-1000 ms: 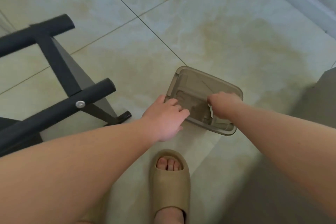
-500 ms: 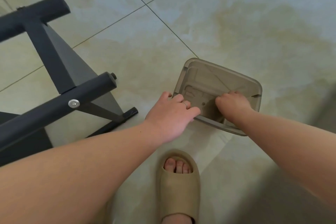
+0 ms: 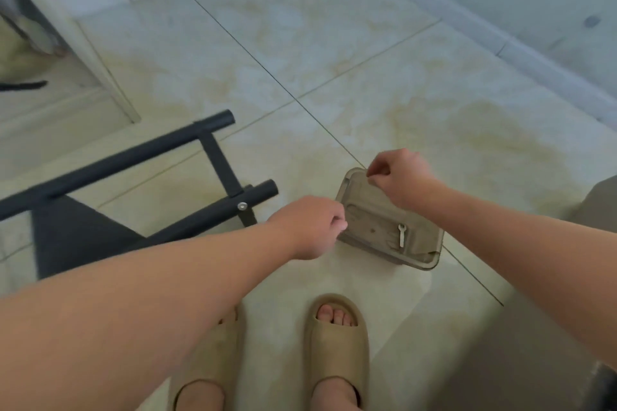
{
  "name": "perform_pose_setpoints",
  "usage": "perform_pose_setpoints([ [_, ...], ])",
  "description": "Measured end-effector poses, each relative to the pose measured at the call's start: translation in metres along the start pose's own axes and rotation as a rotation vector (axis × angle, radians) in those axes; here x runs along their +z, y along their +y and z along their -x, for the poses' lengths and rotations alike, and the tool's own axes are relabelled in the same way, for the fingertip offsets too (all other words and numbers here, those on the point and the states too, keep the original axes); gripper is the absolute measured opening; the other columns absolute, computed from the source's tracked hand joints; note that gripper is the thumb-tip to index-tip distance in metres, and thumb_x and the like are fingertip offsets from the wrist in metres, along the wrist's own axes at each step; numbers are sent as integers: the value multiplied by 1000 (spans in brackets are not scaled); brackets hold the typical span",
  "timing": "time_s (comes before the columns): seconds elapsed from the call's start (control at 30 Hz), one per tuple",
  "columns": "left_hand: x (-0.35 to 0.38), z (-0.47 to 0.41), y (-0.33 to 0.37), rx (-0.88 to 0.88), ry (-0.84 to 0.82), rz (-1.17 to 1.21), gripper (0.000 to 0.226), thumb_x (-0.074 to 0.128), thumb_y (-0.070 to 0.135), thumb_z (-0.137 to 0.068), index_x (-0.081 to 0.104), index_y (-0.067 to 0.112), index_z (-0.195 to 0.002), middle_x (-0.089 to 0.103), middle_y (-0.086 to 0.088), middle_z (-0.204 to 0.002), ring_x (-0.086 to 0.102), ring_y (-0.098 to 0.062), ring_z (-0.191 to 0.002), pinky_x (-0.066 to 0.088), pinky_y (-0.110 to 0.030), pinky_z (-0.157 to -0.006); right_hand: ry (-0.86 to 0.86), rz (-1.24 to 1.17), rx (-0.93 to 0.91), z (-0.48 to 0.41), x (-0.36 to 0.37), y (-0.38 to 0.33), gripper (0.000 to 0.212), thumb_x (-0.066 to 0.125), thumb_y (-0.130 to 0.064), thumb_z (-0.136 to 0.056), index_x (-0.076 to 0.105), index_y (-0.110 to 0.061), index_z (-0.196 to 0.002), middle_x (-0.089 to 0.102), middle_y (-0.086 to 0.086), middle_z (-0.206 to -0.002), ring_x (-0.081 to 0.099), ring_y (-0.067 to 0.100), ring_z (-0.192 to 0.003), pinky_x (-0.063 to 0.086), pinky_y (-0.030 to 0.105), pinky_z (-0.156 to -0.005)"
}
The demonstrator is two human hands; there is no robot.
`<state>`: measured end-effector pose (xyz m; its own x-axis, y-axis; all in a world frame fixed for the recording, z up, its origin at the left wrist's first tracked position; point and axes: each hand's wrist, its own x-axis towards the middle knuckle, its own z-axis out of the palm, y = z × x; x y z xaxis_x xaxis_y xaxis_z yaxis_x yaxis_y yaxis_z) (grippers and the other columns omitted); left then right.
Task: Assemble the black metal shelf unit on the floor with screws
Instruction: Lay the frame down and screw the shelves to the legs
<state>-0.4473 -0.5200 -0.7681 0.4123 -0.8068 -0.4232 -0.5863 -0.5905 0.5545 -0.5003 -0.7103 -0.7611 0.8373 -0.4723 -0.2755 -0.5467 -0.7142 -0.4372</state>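
Note:
The black metal shelf frame (image 3: 133,157) lies on the tiled floor at the left. A silver screw head (image 3: 242,206) shows on its near tube, and a black panel (image 3: 76,233) sits below. A brownish translucent tray (image 3: 367,210) lies on the floor at centre right and holds a small silver wrench (image 3: 401,234). My left hand (image 3: 310,223) hovers at the tray's left edge with its fingers curled; nothing shows in it. Above the tray's far corner, my right hand (image 3: 397,177) pinches thumb and forefinger together on a part too small to make out.
My two feet in beige slides (image 3: 337,340) stand just in front of the tray. A white cabinet or door base (image 3: 110,53) stands at the back left. A grey wall skirting (image 3: 500,40) runs along the right. Open tiled floor lies beyond the tray.
My right hand has lifted out of the tray with fingers pinched, uncovering the wrench. My left hand has come off the tray edge and curled. The view has tilted up and back.

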Motion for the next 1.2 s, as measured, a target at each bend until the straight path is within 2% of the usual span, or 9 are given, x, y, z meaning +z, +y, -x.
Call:
perform_pose_setpoints([
  [0.1, -35, 30, 3, -330, 61, 530, 28, 42, 25, -104, 63, 6, -100, 68, -10, -86, 62, -21, -64, 47, -24, -53, 38, -128, -48, 18, -19, -54, 8, 68, -16, -92, 70, -23, -90, 67, -4, -89, 59, 14, -81, 40, 23, -64],
  [0.2, -65, 63, -10, -595, 127, 948, 36, 38, 32, -106, 60, 4, -98, 68, -11, -78, 60, -21, -62, 49, -27, -59, 26, -234, -115, 34, -23, -107, 13, 70, -16, -90, 67, -26, -82, 67, -5, -84, 59, 12, -74, 41, 19, -58],
  [0.3, -80, 89, -25, -641, 209, 1188, 47, 35, 38, -107, 64, 2, -103, 71, -13, -88, 66, -24, -74, 53, -32, -67, -11, -289, -191, 49, -16, -152, 16, 70, -15, -89, 68, -27, -79, 67, -9, -82, 59, 8, -73, 42, 18, -60],
  [0.47, -96, 106, -48, -635, 311, 1446, 55, 29, 41, -108, 64, -1, -106, 70, -15, -98, 68, -25, -82, 50, -32, -61, -61, -263, -307, 66, 2, -198, 20, 65, -11, -88, 67, -27, -77, 66, -12, -80, 60, 6, -78, 44, 10, -63],
  [0.6, -104, 108, -62, -616, 299, 1561, 52, 30, 39, -109, 63, -1, -101, 68, -13, -83, 68, -25, -78, 51, -31, -58, -136, -209, -349, 66, 14, -209, 16, 63, -12, -90, 72, -26, -88, 69, -9, -86, 63, 10, -76, 43, 7, -50],
  [0.83, -102, 98, -86, -757, 332, 1380, 35, 44, 28, -106, 63, 8, -84, 57, -2, -74, 48, -10, -56, 36, -19, -48, -46, -99, -311, 45, 25, -183, 22, 59, -16, -95, 69, -18, -115, 67, -7, -103, 61, 13, -96, 45, 13, -70],
  [0.97, -98, 91, -91, -757, 375, 1041, 23, 53, 28, -100, 66, 12, -90, 42, 0, -68, 32, -14, -53, 26, -22, -48, -271, 161, -298, 34, 29, -159, 45, 71, -36, -91, 60, -20, -131, 61, -4, -121, 58, 18, -113, 44, 29, -91],
  [1.1, -84, 78, -93, -650, 325, 701, 35, 61, 42, -90, 68, 11, -106, 54, -3, -76, 52, -24, -68, 41, -30, -64, -351, 199, -290, 28, 36, -152, 49, 75, -48, -86, 66, -22, -127, 58, -7, -106, 57, 16, -100, 40, 26, -80],
  [1.2, -76, 69, -91, -608, 276, 649, 31, 61, 42, -92, 61, 11, -96, 54, -2, -76, 55, -24, -75, 41, -31, -71, -327, 159, -301, 25, 36, -150, 42, 79, -46, -83, 72, -21, -116, 59, -10, -94, 55, 12, -94, 38, 17, -67],
])
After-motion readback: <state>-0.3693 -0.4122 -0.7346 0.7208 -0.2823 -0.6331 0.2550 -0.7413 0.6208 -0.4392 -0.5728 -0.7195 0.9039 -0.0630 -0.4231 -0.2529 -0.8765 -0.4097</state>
